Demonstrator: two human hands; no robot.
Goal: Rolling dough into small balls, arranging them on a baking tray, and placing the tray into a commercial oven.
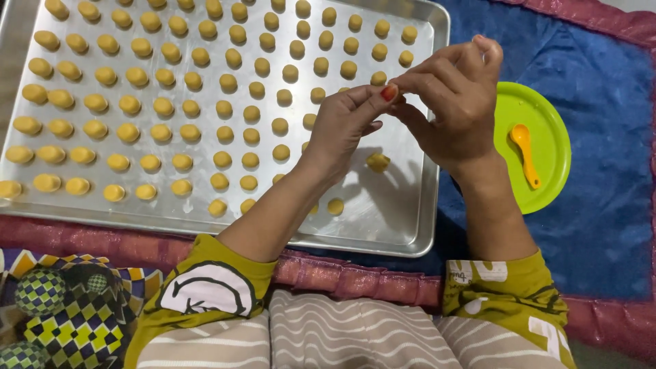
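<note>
Fingers (410,85) of both hands pinched together above tray (410,232) near right edge; whatever's between them hidden, can't tell. Left hand (345,126), right hand (454,102) touching. Nearest dough ball (377,162) just below on tray.

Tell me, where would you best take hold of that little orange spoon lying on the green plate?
Probably by its thin handle, coming from above. The orange spoon lies flat on the green plate, bowl end towards the far rim, handle pointing near. Pinching the handle across its narrow sides keeps fingers off the bowl.
</note>
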